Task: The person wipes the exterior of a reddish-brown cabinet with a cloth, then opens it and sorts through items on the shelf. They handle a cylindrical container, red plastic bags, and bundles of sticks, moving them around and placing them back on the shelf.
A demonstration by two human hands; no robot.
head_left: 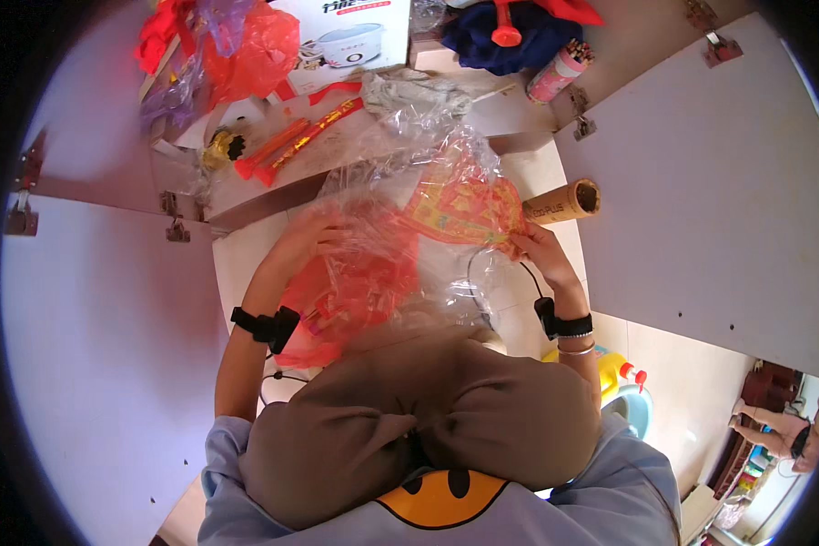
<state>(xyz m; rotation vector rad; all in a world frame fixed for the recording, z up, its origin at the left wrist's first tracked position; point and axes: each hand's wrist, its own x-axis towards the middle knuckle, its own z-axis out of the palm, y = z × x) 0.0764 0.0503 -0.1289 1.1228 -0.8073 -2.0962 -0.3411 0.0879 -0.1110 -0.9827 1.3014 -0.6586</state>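
A large transparent plastic bag spreads in front of my knees, crumpled and shiny. My left hand grips its left side, fingers partly blurred by the film. At its right, a red-and-yellow printed plastic bag lies in or against the film; I cannot tell which. My right hand pinches the lower right corner of this printed bag between thumb and fingers. Beneath my left hand, a red plastic bag lies low, partly covered by the transparent film.
Open cabinet doors flank me. A cardboard tube lies beyond my right hand. The cabinet holds red plastic sticks, a white printed box, dark blue cloth and a pink pencil holder. A yellow bottle stands near my right forearm.
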